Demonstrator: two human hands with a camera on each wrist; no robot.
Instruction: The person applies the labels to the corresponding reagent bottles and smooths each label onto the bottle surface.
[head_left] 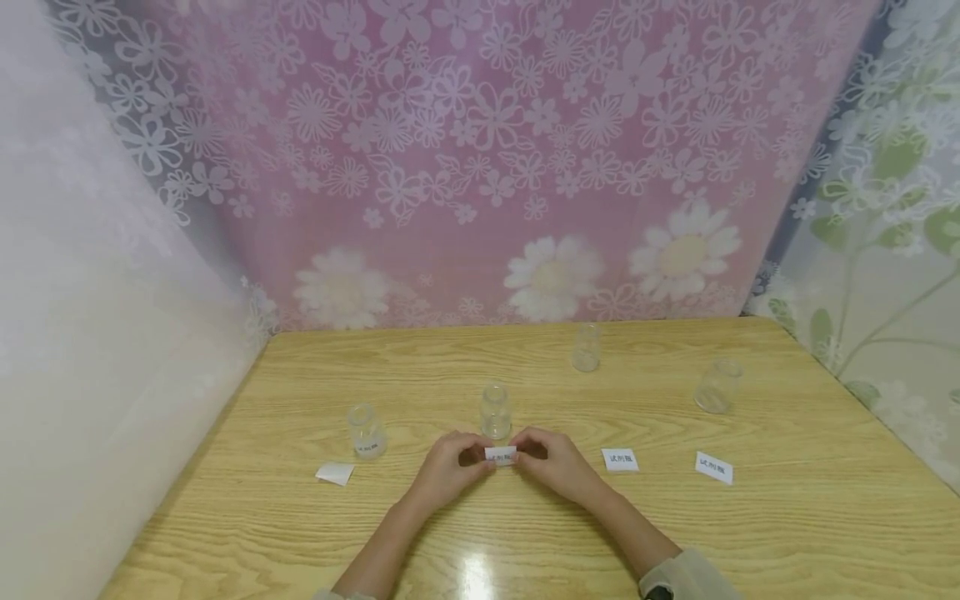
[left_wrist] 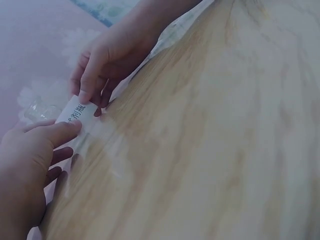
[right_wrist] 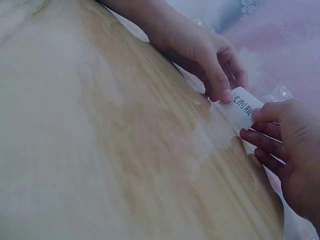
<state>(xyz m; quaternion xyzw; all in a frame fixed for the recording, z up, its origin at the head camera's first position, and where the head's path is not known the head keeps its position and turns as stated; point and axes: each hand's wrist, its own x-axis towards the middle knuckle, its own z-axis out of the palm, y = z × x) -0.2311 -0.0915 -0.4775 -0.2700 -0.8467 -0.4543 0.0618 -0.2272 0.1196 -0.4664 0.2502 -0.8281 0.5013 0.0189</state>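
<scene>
A small white label (head_left: 501, 456) with printed characters is held between both hands in front of a clear glass bottle (head_left: 495, 412). My left hand (head_left: 452, 468) pinches the label's left end between thumb and fingers. Its right end is pinched by my right hand (head_left: 557, 467). In the left wrist view the label (left_wrist: 76, 114) faces up with a thumb on each end. The right wrist view shows the same label (right_wrist: 243, 107) stretched flat, with the glass bottle (right_wrist: 280, 94) just behind it.
At the left stands a glass bottle (head_left: 367, 433) bearing a label, with a blank white paper piece (head_left: 335, 473) nearby. Two printed labels, one nearer (head_left: 619, 460) and one farther right (head_left: 714, 467), lie on the wooden table (head_left: 300, 375). Glass bottles stand behind (head_left: 587, 350) and right (head_left: 717, 387).
</scene>
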